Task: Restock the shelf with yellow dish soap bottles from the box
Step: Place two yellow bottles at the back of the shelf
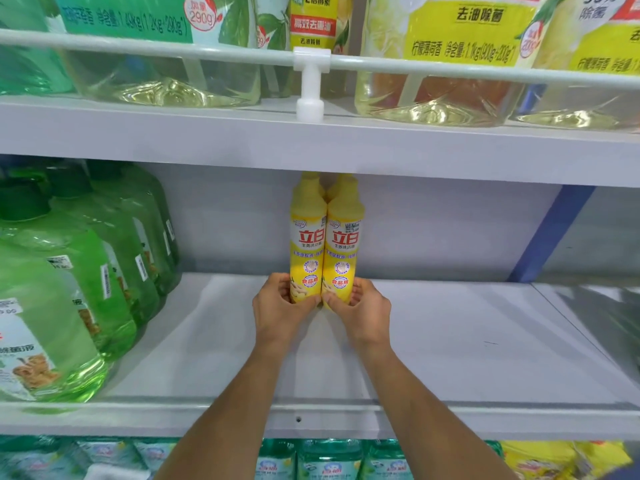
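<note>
Fingers of the left hand (277,306) and right hand (363,311) grasp the bases of two touching, upright yellow plastic soap bottles (306,244) on the grey shelf (450,341).

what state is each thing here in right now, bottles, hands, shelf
left yellow bottle: upright, capped, side against the right one
right yellow bottle: upright, capped
left hand: grips the left yellow bottle near its base
right hand: grips the right yellow bottle near its base
middle shelf: carries both yellow bottles mid-shelf, jugs at left
green jugs: upright, capped, rowed front to back
</note>
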Tool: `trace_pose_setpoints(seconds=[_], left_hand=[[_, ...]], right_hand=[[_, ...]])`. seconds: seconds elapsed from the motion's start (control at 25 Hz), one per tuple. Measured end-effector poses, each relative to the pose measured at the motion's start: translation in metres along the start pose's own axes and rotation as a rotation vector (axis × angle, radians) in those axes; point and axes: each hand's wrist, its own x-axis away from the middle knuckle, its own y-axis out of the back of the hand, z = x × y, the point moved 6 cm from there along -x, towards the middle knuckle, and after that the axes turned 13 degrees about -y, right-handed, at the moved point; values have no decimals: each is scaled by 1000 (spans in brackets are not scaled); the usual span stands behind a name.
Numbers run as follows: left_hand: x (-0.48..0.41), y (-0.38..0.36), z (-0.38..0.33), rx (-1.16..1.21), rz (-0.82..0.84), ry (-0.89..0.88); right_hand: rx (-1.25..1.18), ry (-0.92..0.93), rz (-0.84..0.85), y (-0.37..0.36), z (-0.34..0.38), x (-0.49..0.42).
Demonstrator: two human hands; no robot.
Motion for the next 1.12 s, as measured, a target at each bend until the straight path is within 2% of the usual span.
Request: trace_pose_setpoints(seconds=[0.84,0.96,1.12], left_hand=[[-2,-5,3,-62,22,-34],[-2,-2,-6,-95,162,-3],[9,14,-27,-510,448,-23]], right_hand=[[53,56,29,-1,3,2],[160,101,122,7,12,9],[497,229,203,29,33,31]])
